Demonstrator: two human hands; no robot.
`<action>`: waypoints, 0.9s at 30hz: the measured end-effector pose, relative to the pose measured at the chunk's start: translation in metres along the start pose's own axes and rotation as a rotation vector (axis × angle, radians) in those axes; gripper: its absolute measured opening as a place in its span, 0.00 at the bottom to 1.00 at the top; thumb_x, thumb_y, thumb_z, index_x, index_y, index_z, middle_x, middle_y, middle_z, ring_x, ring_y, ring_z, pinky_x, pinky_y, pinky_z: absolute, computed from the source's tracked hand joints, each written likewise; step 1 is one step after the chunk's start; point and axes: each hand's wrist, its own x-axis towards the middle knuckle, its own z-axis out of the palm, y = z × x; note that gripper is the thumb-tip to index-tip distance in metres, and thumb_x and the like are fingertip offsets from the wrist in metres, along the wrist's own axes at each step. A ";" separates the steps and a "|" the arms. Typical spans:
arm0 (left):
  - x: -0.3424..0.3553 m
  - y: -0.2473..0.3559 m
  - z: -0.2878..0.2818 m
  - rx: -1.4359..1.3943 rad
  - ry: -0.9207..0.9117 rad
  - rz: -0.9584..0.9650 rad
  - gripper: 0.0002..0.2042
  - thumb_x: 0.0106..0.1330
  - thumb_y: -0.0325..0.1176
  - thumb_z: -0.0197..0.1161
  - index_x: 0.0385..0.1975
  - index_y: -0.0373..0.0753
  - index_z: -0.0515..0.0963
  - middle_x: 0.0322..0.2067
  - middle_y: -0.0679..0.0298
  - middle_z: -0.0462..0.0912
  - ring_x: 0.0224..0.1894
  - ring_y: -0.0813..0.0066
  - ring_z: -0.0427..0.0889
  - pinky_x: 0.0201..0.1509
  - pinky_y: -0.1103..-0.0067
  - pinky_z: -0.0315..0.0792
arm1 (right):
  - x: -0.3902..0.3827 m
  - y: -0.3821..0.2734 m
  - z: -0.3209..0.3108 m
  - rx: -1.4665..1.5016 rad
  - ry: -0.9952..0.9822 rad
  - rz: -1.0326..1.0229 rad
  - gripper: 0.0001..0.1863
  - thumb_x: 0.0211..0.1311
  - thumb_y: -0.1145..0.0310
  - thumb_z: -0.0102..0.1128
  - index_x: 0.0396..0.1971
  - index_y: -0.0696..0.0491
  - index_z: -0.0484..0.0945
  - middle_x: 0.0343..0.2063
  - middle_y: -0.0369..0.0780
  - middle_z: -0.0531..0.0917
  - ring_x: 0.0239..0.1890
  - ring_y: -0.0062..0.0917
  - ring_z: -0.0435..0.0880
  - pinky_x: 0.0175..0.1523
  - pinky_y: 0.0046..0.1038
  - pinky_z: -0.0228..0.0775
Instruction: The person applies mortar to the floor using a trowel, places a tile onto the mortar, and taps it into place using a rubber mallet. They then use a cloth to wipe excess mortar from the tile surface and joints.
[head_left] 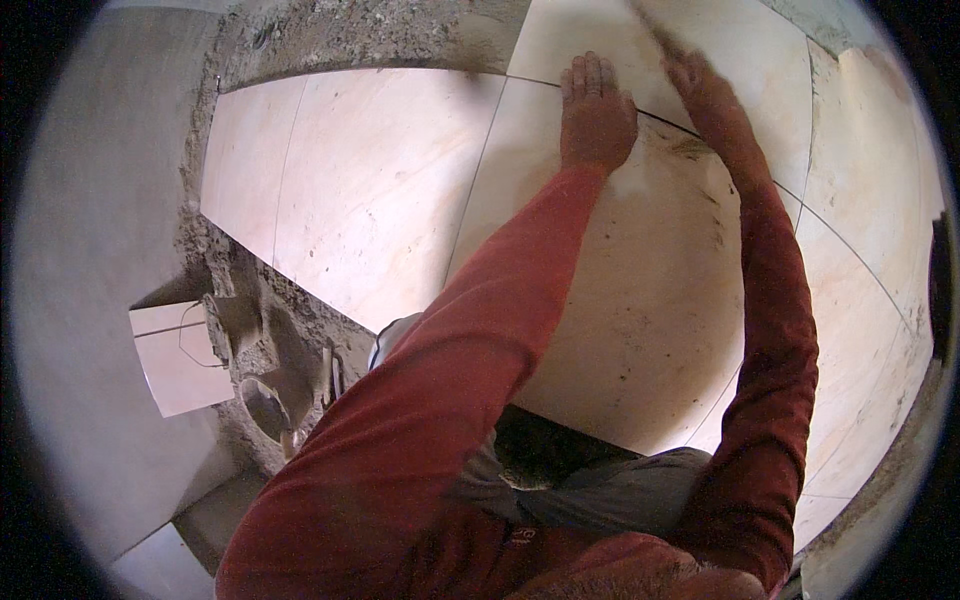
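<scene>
Both hands reached out over pale floor tiles toward one o'clock. At one, the left hand [598, 115] lay flat and spread long, fingers side by side, its palm on the large near tile [640, 300] and its fingertips across the dark joint [662, 120] onto the far tile [765, 95]. Between one and two, the right hand [708, 100] was blurred; I could not tell how far its fingers were closed, or whether the brownish streak [652, 28] beyond them was something held or only a shadow. That streak ran out of view at the top.

Red sleeves [480, 320] hid stretches of the near tile, whose lower edge gave way to a dark gap above the trousers [640, 490] at five. The far tile, too, was cut off at the top.

Toward nine, a small tile piece [180, 375] sat beside rough mortar, a thin loop crossing it. At eight, a rounded object [265, 408] was too dim to identify, and the sleeve covered whatever lay to its right.
</scene>
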 end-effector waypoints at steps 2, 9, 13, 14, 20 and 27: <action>0.013 0.014 0.007 -0.065 0.027 0.025 0.30 0.75 0.42 0.50 0.67 0.23 0.62 0.70 0.37 0.62 0.73 0.39 0.59 0.79 0.52 0.48 | 0.000 0.067 0.041 -0.199 0.103 -0.325 0.24 0.71 0.77 0.51 0.66 0.49 0.70 0.58 0.49 0.77 0.47 0.48 0.84 0.51 0.43 0.81; -0.001 -0.010 0.000 -0.038 0.008 0.015 0.29 0.72 0.40 0.52 0.67 0.23 0.63 0.69 0.38 0.63 0.73 0.40 0.59 0.80 0.54 0.48 | 0.013 -0.054 -0.019 0.444 -0.050 0.354 0.23 0.75 0.48 0.55 0.52 0.54 0.73 0.44 0.60 0.81 0.49 0.57 0.82 0.47 0.51 0.74; -0.005 -0.006 -0.002 -0.241 -0.005 0.016 0.26 0.70 0.37 0.54 0.65 0.27 0.67 0.68 0.42 0.67 0.73 0.42 0.62 0.79 0.54 0.51 | 0.005 -0.027 -0.013 0.117 0.028 -0.113 0.25 0.76 0.47 0.51 0.50 0.56 0.73 0.35 0.59 0.83 0.38 0.61 0.83 0.44 0.53 0.75; -0.012 -0.012 -0.002 -0.310 -0.021 -0.003 0.26 0.70 0.36 0.54 0.64 0.28 0.69 0.67 0.43 0.68 0.73 0.42 0.62 0.78 0.54 0.52 | 0.009 -0.044 -0.029 0.259 0.026 0.092 0.25 0.76 0.47 0.51 0.50 0.57 0.73 0.34 0.59 0.83 0.38 0.61 0.83 0.44 0.53 0.75; -0.020 -0.008 -0.003 -0.068 0.020 0.100 0.25 0.71 0.39 0.55 0.64 0.30 0.70 0.67 0.45 0.70 0.71 0.45 0.66 0.78 0.55 0.53 | -0.059 -0.050 -0.041 0.288 0.081 0.346 0.26 0.76 0.47 0.53 0.50 0.58 0.72 0.30 0.56 0.84 0.35 0.56 0.85 0.40 0.50 0.75; -0.025 -0.017 -0.016 0.078 -0.033 0.104 0.28 0.72 0.44 0.55 0.66 0.32 0.68 0.69 0.46 0.68 0.72 0.47 0.65 0.76 0.53 0.55 | -0.090 -0.086 -0.097 0.527 0.030 0.712 0.22 0.75 0.49 0.55 0.49 0.56 0.70 0.25 0.53 0.82 0.25 0.49 0.85 0.28 0.44 0.74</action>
